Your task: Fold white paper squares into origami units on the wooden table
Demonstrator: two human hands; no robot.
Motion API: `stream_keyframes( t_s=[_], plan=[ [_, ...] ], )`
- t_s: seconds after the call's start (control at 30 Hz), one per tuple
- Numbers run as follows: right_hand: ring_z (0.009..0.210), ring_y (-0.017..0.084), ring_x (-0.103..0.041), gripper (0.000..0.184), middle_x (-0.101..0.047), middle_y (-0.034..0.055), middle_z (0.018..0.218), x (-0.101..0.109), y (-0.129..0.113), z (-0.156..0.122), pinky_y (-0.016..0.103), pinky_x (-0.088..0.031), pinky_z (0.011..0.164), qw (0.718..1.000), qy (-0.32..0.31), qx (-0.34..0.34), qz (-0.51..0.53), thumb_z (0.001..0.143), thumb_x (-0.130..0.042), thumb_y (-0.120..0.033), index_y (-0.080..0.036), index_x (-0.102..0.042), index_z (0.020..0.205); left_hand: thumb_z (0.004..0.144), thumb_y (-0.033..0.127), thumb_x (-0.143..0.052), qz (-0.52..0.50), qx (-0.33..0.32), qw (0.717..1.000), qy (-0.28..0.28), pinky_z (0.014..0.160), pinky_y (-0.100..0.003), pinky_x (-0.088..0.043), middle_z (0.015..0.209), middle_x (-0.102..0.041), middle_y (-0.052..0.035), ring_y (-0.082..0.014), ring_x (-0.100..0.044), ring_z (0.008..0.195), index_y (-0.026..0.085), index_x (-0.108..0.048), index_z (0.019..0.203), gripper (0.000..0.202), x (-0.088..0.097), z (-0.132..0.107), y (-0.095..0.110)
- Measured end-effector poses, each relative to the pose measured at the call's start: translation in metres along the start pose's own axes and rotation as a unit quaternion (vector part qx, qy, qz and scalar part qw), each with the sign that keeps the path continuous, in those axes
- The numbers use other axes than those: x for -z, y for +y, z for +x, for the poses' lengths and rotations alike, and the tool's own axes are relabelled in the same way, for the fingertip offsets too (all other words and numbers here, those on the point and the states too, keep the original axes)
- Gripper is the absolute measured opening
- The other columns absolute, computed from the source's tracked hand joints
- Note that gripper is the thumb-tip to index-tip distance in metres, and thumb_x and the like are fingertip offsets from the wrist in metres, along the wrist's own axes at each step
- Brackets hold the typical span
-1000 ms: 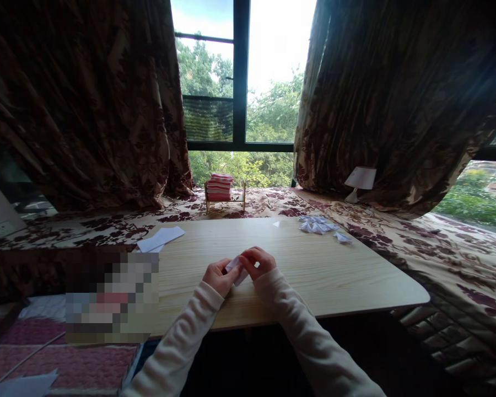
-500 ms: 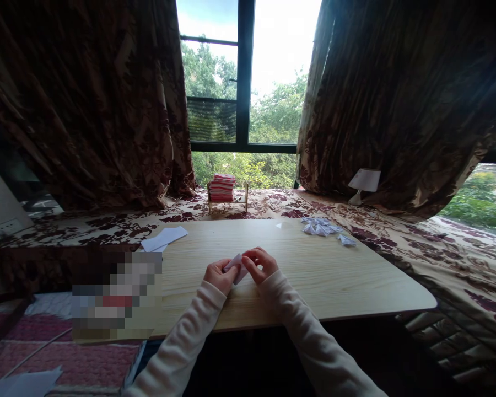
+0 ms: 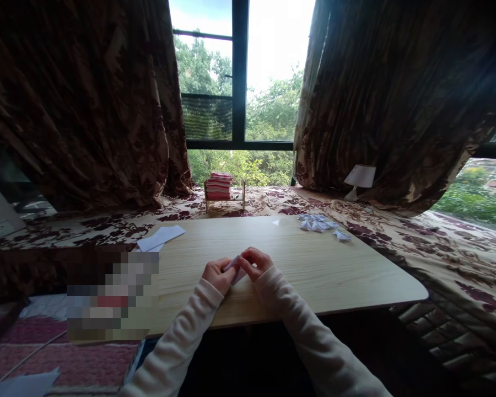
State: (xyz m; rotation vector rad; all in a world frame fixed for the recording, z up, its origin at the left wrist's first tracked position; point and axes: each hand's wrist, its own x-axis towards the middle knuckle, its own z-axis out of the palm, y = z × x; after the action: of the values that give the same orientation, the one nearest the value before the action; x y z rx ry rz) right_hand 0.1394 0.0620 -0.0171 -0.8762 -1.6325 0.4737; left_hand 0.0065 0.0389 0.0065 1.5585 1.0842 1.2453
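Note:
Between my hands, over the front middle of the pale wooden table (image 3: 339, 275), is a small folded piece of white paper (image 3: 238, 275). My left hand (image 3: 218, 274) pinches its left side, thumb on top. At its upper right, the bent thumb and index finger of my right hand (image 3: 256, 262) close on the paper's edge. The fingers cover much of the paper, so its exact fold is hidden. Several folded white paper pieces (image 3: 316, 223) lie in a cluster at the table's back right, with one folded piece (image 3: 341, 236) a little apart.
Flat white paper strips (image 3: 161, 238) lie at the table's back left corner. A blurred-out patch (image 3: 111, 298) covers the left end. Behind the table stand a small rack with striped folded cloths (image 3: 219, 186) and a white lamp (image 3: 361, 176) on the patterned window seat (image 3: 273, 201).
My right hand has moved in closer to the left, its fingertips now down on the paper's edge. The whole view has shifted slightly.

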Motion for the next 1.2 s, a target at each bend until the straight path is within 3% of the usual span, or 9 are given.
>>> stream_keyframes(
  t_s=[0.17,0.37,0.67,0.83,1.2],
  plan=[
    [0.06,0.012,-0.053,0.016,-0.058,0.0026,0.067,0.001,-0.003,0.001,0.022,-0.043,0.051,0.999,0.033,0.005,0.006,0.077,-0.048,-0.023,-0.016,-0.06,0.069,0.061,0.033,-0.06,-0.013,0.019,0.999,0.035,0.048,-0.02,-0.034,0.05,-0.054,0.0017,-0.0103,-0.046,0.049,0.01,-0.068,0.071,0.027,0.002,0.004,-0.006],
    [0.056,0.01,-0.052,0.009,-0.057,0.0009,0.069,0.0,-0.008,-0.001,0.02,-0.041,0.045,0.997,0.052,0.056,-0.022,0.068,-0.054,-0.014,-0.018,-0.059,0.073,0.06,0.034,-0.062,-0.023,0.023,0.998,0.051,0.049,-0.021,-0.036,0.049,-0.055,0.0019,-0.0107,-0.047,0.05,0.011,-0.068,0.069,0.026,0.002,0.005,-0.01],
    [0.055,0.009,-0.05,0.01,-0.055,0.0004,0.068,0.01,-0.008,-0.002,0.02,-0.04,0.044,0.99,0.022,0.119,-0.067,0.066,-0.052,-0.01,-0.018,-0.057,0.07,0.06,0.032,-0.059,-0.027,0.03,0.998,0.043,0.047,-0.02,-0.034,0.048,-0.054,0.0013,-0.0102,-0.045,0.048,0.01,-0.068,0.066,0.025,0.003,0.005,-0.007],
    [0.061,0.011,-0.051,0.016,-0.056,0.0013,0.071,0.012,-0.01,-0.005,0.02,-0.041,0.046,0.988,0.008,0.123,-0.097,0.067,-0.053,-0.011,-0.02,-0.059,0.079,0.061,0.031,-0.056,-0.022,0.026,0.999,0.039,0.05,-0.021,-0.036,0.051,-0.057,-0.0001,-0.0121,-0.049,0.052,0.01,-0.069,0.067,0.025,0.003,0.004,-0.002],
    [0.069,0.015,-0.052,0.011,-0.057,0.0036,0.075,0.012,-0.015,-0.009,0.026,-0.044,0.055,0.979,0.003,0.155,-0.135,0.073,-0.053,-0.016,-0.022,-0.062,0.076,0.061,0.036,-0.058,-0.02,0.029,0.996,0.077,0.046,-0.021,-0.035,0.048,-0.054,0.0014,-0.0108,-0.046,0.047,0.011,-0.065,0.06,0.026,0.004,0.005,-0.004]
  ],
)
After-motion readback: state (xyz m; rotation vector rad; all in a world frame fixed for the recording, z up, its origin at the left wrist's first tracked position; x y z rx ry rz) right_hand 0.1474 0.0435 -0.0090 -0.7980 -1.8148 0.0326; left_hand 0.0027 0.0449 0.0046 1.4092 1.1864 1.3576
